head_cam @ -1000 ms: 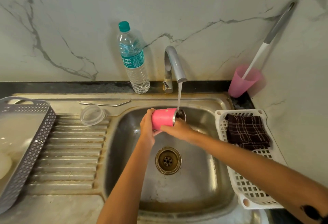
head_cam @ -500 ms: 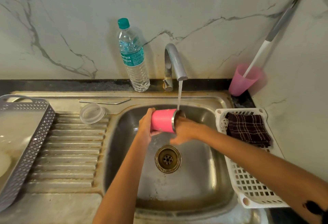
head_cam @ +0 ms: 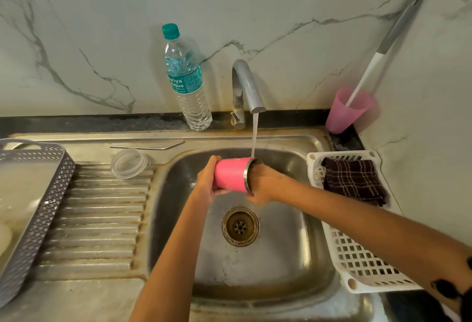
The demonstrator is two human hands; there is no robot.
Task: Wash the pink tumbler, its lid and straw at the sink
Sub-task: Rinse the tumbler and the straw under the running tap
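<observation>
step: rinsing inside pink tumbler (head_cam: 231, 174) | left hand (head_cam: 207, 180) wraps its base, tumbler on its side under tap stream (head_cam: 254, 135) | right hand (head_cam: 263, 183) fingers tucked inside the mouth, grip unclear | tip: rotate tumbler, sweep wall | lid (head_cam: 129, 162), straw (head_cam: 145, 147) left of left hand, unwashed

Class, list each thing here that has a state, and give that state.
Chrome tap: running.
Pink steel-rimmed tumbler: on its side, lidless.
Clear round lid: off, on drainboard.
Bent metal straw: lying flat.
Teal-capped water bottle: upright, capped.
Left hand: gripping tumbler.
Right hand: fingers inside tumbler.
</observation>
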